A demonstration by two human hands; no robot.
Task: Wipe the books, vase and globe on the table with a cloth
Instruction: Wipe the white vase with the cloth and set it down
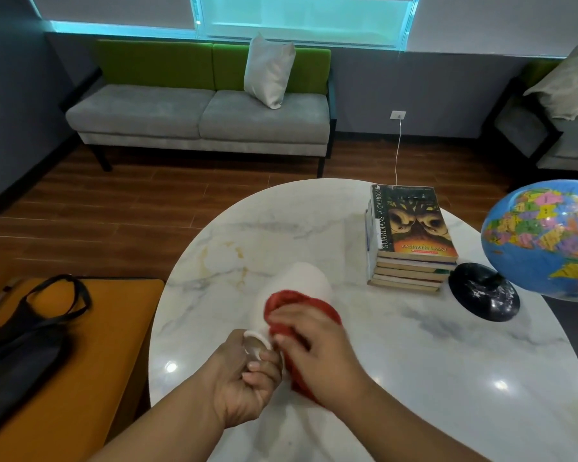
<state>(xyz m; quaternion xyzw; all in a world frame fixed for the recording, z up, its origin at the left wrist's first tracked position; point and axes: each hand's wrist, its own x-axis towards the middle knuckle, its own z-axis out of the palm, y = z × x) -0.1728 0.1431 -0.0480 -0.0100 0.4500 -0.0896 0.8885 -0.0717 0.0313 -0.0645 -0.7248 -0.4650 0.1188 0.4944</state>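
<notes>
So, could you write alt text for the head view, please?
A left hand grips a white vase near its mouth while the right hand holds a red cloth against it, over a marble table. Books and a globe stand at right.

A grey sofa with a green back is set below a window. A pale cushion is propped on its right seat. A wall socket with a white cable is seen to the sofa's right. In front of the sofa, leftward, a black bag is laid on an orange bench.
</notes>
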